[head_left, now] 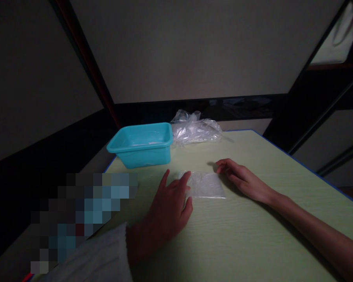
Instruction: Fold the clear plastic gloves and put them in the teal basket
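One clear plastic bag (208, 186), presumably light, limp, slippery; grip by edge. Left hand (170, 201): fingers wide; right hand (244, 181): half-curled, empty.

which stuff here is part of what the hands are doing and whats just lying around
Likely in use:
flat clear plastic, near left hand and right hand

Seemingly lying about, untouched:
turquoise tub
crumpled clear plastic beside it

1 turquoise basin (144, 157) stands on the pale green, blue-edged table (270, 156). Just right of the basin lies 1 crumpled heap of clear plastic (197, 132). Behind the basin rises 1 broad grey panel (194, 51), with 1 dark reddish strip (85, 55) slanting up leftward from behind the basin.
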`<state>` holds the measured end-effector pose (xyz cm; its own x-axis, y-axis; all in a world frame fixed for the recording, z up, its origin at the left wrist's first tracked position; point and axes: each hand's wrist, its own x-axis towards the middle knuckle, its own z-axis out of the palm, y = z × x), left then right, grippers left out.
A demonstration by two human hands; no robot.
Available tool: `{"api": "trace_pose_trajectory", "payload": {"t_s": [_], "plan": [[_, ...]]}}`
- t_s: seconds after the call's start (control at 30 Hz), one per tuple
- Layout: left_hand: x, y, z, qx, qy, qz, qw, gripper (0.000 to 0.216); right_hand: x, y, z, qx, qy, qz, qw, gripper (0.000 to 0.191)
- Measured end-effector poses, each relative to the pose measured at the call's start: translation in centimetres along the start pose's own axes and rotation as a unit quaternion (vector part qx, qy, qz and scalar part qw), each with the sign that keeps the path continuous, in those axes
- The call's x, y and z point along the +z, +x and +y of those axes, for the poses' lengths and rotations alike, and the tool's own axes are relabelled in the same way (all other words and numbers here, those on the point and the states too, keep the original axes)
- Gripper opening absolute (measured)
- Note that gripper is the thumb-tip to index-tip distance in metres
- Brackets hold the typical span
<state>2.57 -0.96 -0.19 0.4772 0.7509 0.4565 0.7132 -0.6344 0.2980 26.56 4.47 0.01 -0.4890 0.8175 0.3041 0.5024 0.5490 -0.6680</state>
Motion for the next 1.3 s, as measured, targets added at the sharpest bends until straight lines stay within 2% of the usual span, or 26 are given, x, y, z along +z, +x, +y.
{"api": "trace_pose_trajectory", "payload": {"t_s": [0.33,0.53,0.6,0.67,0.77,0.83,0.9,1.07,1.3], "plan": [[-0.2,0.8,-1.2,-0.028,0.045,-0.030,0.998,0.051,-0.3,-0.4,-1.0,0.017,0.035,-0.025,0.999,0.028],[0.0,1.5,-2.7,-0.040,0.051,-0.058,0.996,0.052,0.3,-0.8,-2.7,-0.015,0.093,-0.104,0.990,0.029],[0.1,1.5,-2.9,-0.011,0.039,-0.054,0.998,0.052,0.3,-0.8,-3.2,-0.040,0.085,-0.132,0.987,0.025],[-0.1,1.3,-2.8,0.051,0.004,-0.068,0.996,0.052,0.1,-0.8,-3.5,-0.082,0.043,-0.152,0.984,0.023],[-0.6,1.1,-2.0,0.145,-0.045,-0.145,0.978,0.049,-0.6,-0.9,-3.6,-0.147,-0.023,-0.174,0.974,0.029],[-0.9,1.1,-1.5,0.171,-0.057,-0.199,0.963,0.049,-1.1,-1.0,-3.6,-0.162,-0.052,-0.182,0.968,0.032],[-1.1,1.1,-1.2,0.173,-0.063,-0.231,0.955,0.052,-1.3,-1.1,-3.6,-0.169,-0.079,-0.188,0.964,0.035],[-1.3,1.2,-1.2,0.159,-0.061,-0.269,0.948,0.058,-1.2,-1.1,-3.8,-0.183,-0.110,-0.203,0.956,0.036],[-1.4,1.3,-1.2,0.164,-0.062,-0.281,0.944,0.059,-1.1,-1.1,-4.1,-0.167,-0.139,-0.228,0.949,0.033]]}}
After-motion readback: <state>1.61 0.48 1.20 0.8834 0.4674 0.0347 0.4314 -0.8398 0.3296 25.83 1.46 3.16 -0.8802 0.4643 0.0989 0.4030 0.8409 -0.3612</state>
